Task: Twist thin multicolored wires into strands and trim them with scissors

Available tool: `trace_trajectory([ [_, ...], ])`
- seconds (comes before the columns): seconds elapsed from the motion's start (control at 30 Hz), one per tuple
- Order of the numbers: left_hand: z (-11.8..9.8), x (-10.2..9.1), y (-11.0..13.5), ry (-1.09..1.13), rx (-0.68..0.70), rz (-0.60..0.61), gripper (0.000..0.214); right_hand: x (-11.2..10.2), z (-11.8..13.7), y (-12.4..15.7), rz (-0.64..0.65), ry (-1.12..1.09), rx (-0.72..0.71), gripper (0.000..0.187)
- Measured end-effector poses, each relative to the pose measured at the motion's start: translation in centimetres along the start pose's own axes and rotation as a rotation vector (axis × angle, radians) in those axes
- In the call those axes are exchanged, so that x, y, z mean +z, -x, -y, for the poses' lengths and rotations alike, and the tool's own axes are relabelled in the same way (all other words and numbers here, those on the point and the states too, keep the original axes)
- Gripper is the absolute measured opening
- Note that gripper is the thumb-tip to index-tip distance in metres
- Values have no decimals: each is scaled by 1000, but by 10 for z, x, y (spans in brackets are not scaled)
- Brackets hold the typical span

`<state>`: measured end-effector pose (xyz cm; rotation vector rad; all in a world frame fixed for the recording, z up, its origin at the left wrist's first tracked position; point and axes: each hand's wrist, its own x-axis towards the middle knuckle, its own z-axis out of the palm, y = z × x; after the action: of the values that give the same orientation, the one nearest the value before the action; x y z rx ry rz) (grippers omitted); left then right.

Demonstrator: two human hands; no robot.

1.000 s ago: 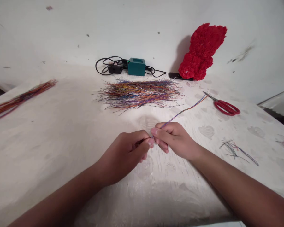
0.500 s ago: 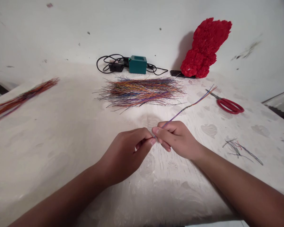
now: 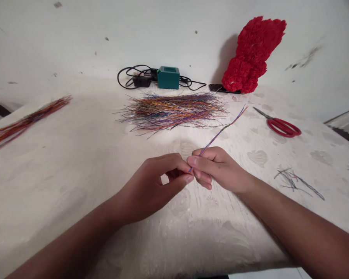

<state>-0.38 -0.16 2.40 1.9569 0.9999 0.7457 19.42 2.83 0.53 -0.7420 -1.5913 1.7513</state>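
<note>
Our closed fingers on the left hand (image 3: 149,186) and right hand (image 3: 219,168) pinch a thin twist of coloured wires (image 3: 218,135), its free end sticking out past the right thumb (image 3: 208,152).

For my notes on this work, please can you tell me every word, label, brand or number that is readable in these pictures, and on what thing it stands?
No text can be read anywhere: the teal box and the small black box are too small to show any, and the red handles of the scissors and the twisted wires show none.
</note>
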Motion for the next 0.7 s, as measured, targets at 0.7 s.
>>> trace_trajectory([
  [0.7, -3, -12, -1, 97, -65, 69, 17, -2, 2, 2, 84, -27, 27, 39],
])
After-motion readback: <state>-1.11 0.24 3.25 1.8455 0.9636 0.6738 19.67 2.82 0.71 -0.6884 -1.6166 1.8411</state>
